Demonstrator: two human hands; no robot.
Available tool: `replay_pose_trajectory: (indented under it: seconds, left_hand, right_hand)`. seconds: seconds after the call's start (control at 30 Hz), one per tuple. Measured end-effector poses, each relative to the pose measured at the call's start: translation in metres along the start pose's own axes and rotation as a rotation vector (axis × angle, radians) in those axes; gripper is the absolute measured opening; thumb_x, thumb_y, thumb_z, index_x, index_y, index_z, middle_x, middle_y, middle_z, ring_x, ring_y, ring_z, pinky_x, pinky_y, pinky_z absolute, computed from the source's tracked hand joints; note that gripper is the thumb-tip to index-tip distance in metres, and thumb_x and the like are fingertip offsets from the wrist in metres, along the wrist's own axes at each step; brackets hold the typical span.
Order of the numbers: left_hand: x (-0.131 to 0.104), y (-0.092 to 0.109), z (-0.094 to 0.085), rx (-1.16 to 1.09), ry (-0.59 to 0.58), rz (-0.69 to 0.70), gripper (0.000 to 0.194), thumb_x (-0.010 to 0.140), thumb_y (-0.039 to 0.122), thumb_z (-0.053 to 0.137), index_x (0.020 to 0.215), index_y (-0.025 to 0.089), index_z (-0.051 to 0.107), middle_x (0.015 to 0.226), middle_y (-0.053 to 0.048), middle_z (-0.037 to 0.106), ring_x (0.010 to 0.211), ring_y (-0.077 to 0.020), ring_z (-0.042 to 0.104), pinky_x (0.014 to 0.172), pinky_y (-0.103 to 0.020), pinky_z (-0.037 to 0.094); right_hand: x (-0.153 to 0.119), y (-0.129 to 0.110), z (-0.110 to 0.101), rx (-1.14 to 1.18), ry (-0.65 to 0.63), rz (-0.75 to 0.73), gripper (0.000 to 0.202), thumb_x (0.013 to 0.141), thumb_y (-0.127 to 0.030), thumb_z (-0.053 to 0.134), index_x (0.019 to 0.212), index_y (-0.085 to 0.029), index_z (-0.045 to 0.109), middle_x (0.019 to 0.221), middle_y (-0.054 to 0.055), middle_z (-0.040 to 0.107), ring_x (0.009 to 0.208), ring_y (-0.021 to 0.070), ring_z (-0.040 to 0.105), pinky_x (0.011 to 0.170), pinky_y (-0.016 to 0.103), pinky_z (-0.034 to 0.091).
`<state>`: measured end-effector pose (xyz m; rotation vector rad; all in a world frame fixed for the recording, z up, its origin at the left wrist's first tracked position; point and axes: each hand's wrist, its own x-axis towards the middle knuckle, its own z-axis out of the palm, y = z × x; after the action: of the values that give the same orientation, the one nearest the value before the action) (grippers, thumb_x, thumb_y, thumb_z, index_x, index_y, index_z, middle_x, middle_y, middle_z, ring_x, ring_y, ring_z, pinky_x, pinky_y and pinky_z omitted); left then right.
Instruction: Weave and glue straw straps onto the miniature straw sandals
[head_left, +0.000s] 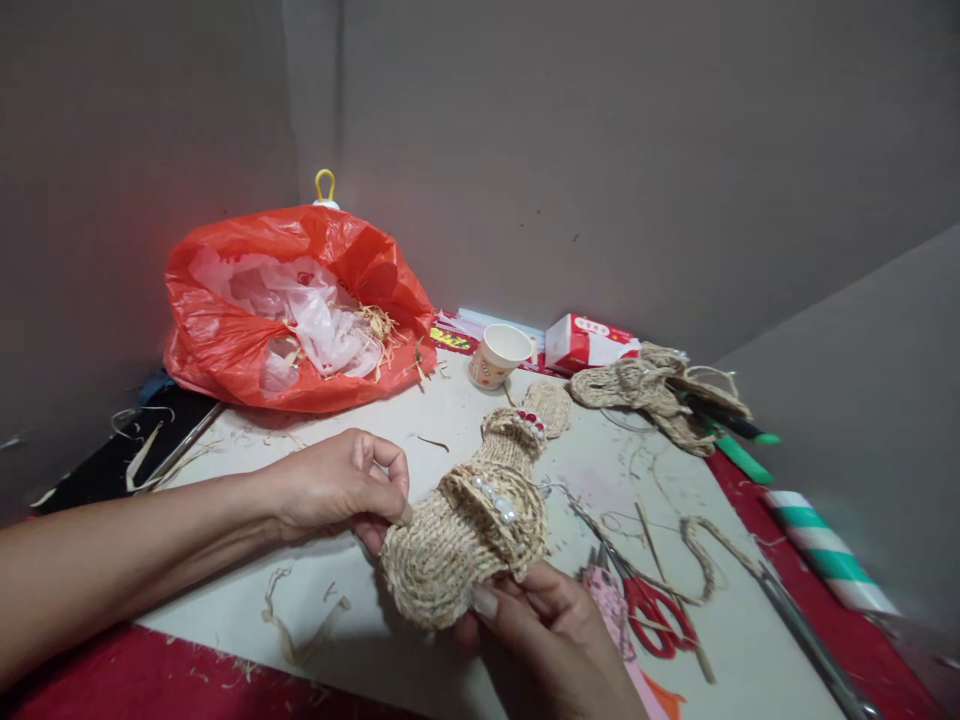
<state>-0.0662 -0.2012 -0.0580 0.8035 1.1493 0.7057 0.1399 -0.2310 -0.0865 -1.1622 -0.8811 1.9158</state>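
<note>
Item in hand: one pale tan, slipper-shaped piece of braided straw [439, 560], held over the near half of the white surface [251, 445], about midway between its left and right edges. Long axis: slanting from the rounded end, towards the near edge, up and rightward to the far edge. The piece lay directly to the right of the left hand [352, 490], and beyond and slightly left of the right hand [544, 625]; I judged neither hand nearer, as both touched it. Left fingers: thumb and forefinger closed on the side of the rounded end, the others curled. Right fingers: thumb pressed on the near-right rim, the rest bent beneath, their tips hidden from me. Finish: coiled, ropy rows following the curve of the end, slightly fuzzy; a raised woven band [454, 482] across the middle, set with a row of pearl-white beads [501, 506]. Adjoining, towards the far edge: a narrower woven straw section [510, 438] with red and white beads [531, 423]; whether it was joined to the held piece, I could not tell. Near the right hand, towards the right edge: one pair of red-handled metal scissors [637, 612].
</note>
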Motion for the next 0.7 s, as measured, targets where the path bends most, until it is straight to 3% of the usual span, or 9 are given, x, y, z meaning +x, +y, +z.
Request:
replay_pose_trajectory:
  seconds: [0.43, 0.7]
  left_hand:
    - [-0.0033, -0.0012, 0.0056, -0.063, 0.023, 0.047, 0.011, 0.060, 0.016, 0.065, 0.065, 0.015, 0.055, 0.049, 0.006, 0.056, 0.042, -0.0055, 0.051, 0.046, -0.017, 0.045]
    - [-0.0031, -0.0061, 0.0097, -0.036, 0.032, 0.102, 0.017, 0.071, 0.027, 0.061, 0.063, 0.016, 0.052, 0.047, 0.003, 0.058, 0.039, -0.0066, 0.052, 0.043, -0.017, 0.045]
  right_hand:
    - [0.0029, -0.0016, -0.0026, 0.078, -0.039, 0.002, 0.020, 0.069, -0.029, 0.079, 0.069, -0.013, 0.068, 0.052, 0.005, 0.065, 0.050, 0.0133, 0.055, 0.057, 0.026, 0.043]
    - [0.0045, -0.0027, -0.0037, 0.122, -0.068, 0.055, 0.021, 0.068, -0.028, 0.081, 0.068, -0.012, 0.067, 0.053, 0.004, 0.063, 0.049, 0.0124, 0.055, 0.053, 0.024, 0.045]
